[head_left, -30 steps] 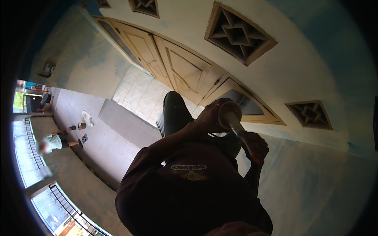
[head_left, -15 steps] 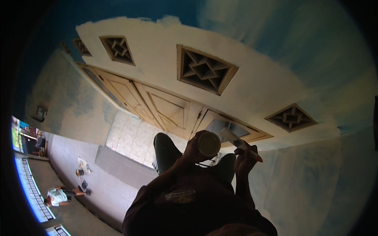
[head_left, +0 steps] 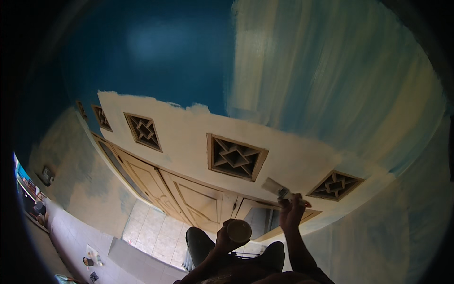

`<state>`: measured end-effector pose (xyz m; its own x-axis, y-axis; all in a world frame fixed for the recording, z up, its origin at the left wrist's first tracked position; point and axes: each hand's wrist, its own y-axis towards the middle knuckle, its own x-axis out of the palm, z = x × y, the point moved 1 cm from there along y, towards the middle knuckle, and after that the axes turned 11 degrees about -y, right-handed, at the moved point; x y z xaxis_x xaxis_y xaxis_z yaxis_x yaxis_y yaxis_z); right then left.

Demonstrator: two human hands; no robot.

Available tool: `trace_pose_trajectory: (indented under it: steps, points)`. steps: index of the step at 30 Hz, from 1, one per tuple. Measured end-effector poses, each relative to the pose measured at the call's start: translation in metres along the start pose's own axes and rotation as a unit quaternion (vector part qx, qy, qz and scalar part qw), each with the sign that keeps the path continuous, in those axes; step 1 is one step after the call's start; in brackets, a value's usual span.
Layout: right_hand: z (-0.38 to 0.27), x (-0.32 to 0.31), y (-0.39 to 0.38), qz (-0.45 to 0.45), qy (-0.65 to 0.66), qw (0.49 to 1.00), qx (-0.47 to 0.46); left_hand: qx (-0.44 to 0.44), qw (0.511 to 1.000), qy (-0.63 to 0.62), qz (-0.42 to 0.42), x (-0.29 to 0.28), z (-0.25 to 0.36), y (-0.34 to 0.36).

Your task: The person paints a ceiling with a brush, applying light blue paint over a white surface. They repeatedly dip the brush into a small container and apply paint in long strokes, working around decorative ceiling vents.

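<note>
My left hand (head_left: 223, 240) is wrapped round a small round tub (head_left: 240, 230) of pale, cream-coloured paint, held in front of my knees. In my right hand (head_left: 292, 212), reaching forward, is a wide flat paintbrush (head_left: 273, 185) with pale bristles and a reddish handle end. Its bristles point up and left, close to the cream-painted strip of wall (head_left: 184, 124); whether they touch it I cannot tell. A square vent (head_left: 237, 157) lies left of the brush, another vent (head_left: 336, 185) to its right.
Above the cream strip the wall is deep blue (head_left: 156, 61), streaked with cream at the right. Beige panelled doors (head_left: 195, 196) stand below the vents. Far below left are pale floor tiles (head_left: 151, 229) and a small bucket (head_left: 88, 261).
My view has tilted up, showing more of the upper wall. My right arm has stretched out, bringing the brush nearer the wall between the vents. The left hand still holds the tub.
</note>
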<state>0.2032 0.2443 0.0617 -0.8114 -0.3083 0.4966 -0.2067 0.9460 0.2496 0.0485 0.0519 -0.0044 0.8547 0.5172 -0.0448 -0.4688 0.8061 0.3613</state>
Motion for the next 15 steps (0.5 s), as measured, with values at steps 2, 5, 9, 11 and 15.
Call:
trace_pose_trajectory:
  steps: [2,5,9,11,15]
  points:
    - [-0.043,0.02,0.043,-0.067,-0.046,0.986,-0.144,0.016,1.0,-0.02,0.0,-0.002,0.002,0.005]
    - [-0.136,0.08,0.083,-0.074,-0.238,0.909,-0.335,0.054,0.998,-0.03,0.005,-0.004,-0.011,0.008]
    - [-0.238,0.159,0.133,-0.156,-0.362,0.737,-0.548,0.064,0.997,-0.039,0.027,-0.01,-0.004,0.009]
    - [-0.274,0.193,0.165,-0.146,-0.414,0.622,-0.649,0.071,0.997,-0.02,0.037,-0.013,-0.006,0.007]
    - [-0.33,0.266,0.2,-0.1,-0.478,0.455,-0.745,0.07,0.996,-0.025,0.05,-0.019,-0.009,0.005]
